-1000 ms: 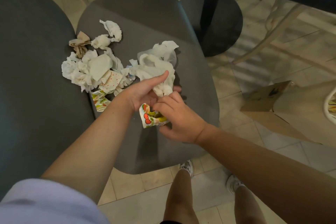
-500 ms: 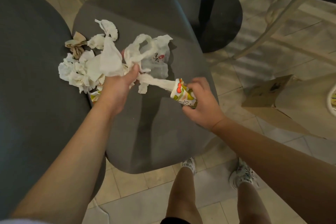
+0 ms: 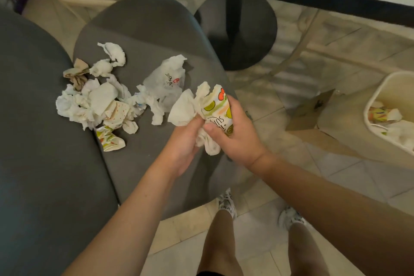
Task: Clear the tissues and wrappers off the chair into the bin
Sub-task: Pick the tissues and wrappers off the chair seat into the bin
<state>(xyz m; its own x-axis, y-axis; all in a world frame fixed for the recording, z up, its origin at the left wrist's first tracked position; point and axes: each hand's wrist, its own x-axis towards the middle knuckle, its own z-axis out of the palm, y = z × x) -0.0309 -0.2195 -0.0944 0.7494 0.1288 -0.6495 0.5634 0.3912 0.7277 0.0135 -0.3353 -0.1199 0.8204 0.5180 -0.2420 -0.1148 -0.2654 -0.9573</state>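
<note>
Both hands' grip on tissue wad [image 3: 186, 108] w/ printed wrapper [image 3: 218, 111], grey chair [image 3: 143, 27], tiled floor [image 3: 336, 170], bin [image 3: 389, 87] rt.

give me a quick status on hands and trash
Both hands, left and right, gripping a tissue-and-wrapper wad. Pile still on chair. Bin at right, path clear.

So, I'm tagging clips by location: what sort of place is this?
Probably a cafe or casual eatery: a pedestal table, grey padded chairs strewn with tissues and a printed food wrapper, tiled floor.
</note>
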